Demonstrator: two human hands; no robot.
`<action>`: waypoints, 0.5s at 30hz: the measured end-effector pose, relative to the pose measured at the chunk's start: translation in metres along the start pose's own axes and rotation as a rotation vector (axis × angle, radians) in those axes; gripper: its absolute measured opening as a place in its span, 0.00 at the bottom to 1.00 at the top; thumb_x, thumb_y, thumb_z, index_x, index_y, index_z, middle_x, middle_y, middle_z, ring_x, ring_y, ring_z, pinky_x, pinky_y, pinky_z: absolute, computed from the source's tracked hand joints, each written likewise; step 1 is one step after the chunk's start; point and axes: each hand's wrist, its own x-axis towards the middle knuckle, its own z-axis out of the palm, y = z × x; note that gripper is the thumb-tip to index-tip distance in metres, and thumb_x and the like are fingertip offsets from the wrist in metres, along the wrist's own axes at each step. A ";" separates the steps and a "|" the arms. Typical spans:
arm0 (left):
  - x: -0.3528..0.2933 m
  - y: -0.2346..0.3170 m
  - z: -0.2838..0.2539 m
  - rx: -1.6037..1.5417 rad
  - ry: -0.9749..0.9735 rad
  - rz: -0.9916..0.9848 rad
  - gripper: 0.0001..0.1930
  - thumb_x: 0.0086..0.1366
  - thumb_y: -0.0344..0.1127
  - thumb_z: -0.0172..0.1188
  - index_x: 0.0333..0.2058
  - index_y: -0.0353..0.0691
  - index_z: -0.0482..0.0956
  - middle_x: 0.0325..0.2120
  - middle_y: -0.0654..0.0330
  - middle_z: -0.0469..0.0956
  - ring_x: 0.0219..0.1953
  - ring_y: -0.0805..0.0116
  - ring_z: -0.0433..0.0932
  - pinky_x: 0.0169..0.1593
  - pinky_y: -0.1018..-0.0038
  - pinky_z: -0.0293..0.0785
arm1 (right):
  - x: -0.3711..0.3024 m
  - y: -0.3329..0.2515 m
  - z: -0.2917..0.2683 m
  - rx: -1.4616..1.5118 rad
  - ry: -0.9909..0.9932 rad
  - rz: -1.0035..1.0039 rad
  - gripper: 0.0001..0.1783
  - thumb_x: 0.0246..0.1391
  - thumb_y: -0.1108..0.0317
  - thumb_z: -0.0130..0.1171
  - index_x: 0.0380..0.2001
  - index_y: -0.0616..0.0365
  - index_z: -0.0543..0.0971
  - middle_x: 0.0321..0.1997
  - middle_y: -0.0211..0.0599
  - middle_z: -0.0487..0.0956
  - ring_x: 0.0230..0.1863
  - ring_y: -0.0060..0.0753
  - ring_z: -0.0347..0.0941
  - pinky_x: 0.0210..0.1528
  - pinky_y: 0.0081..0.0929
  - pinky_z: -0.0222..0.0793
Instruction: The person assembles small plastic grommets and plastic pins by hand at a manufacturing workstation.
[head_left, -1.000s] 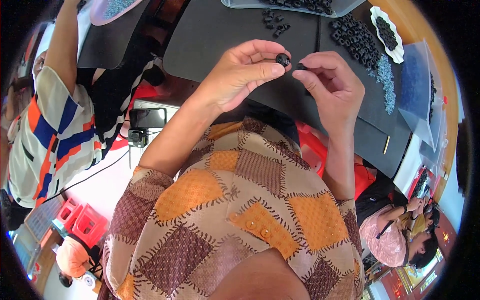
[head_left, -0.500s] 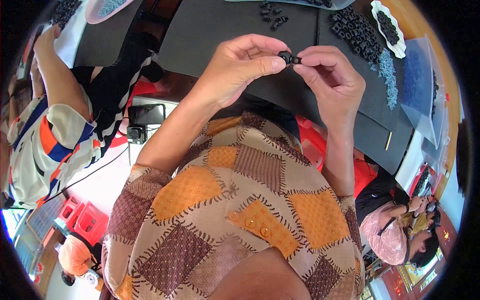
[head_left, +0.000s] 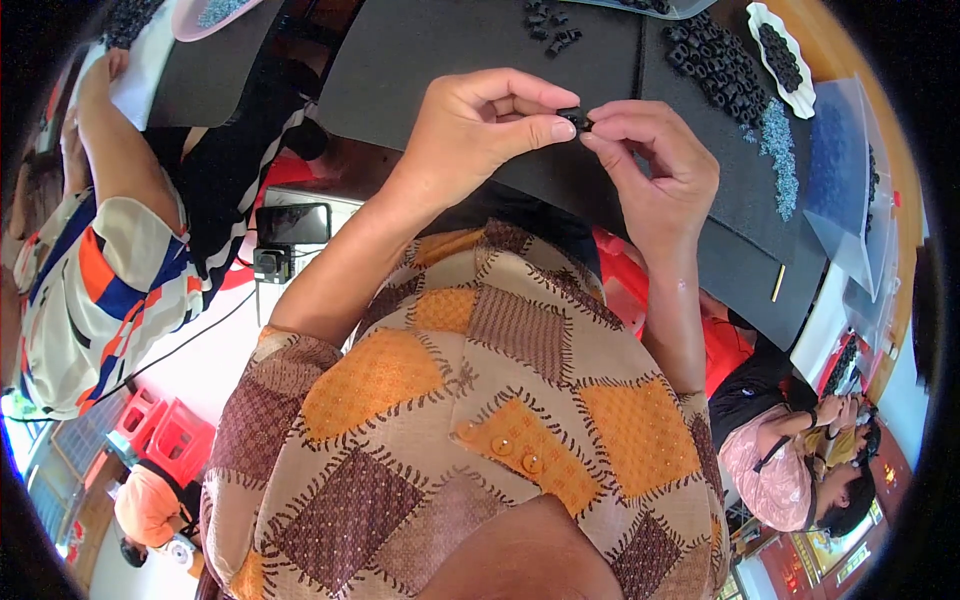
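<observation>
Over the near part of the black mat (head_left: 420, 75), my two hands meet fingertip to fingertip. My left hand (head_left: 465, 130) pinches a small black ring-like part (head_left: 570, 114) between thumb and index finger. From the other side, my right hand (head_left: 655, 155) pinches a smaller dark piece (head_left: 587, 126) against it; its shape is mostly hidden by the fingertips. Beyond my right hand lies a pile of black ring-like parts (head_left: 712, 70), beside a strip of tiny pale-blue pieces (head_left: 777, 155). A few loose black parts (head_left: 565, 42) rest farther off on the mat.
A white scalloped dish (head_left: 803, 103) holds black parts at the far right. A clear plastic bin (head_left: 838, 165) stands at the right edge, near a thin yellow stick (head_left: 777, 283). A phone (head_left: 293, 224) lies left of my forearm. Co-workers (head_left: 125, 260) sit on both sides.
My right hand has shifted slightly left, bringing its fingertips closer to my left hand. The black part has turned a little between the fingers.
</observation>
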 end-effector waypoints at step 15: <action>0.004 -0.001 -0.004 0.535 0.032 0.122 0.10 0.57 0.23 0.66 0.39 0.35 0.82 0.32 0.63 0.83 0.35 0.79 0.80 0.39 0.80 0.78 | -0.001 0.004 0.032 -0.190 -0.034 0.213 0.11 0.43 0.79 0.68 0.32 0.61 0.78 0.27 0.28 0.80 0.32 0.16 0.77 0.37 0.18 0.73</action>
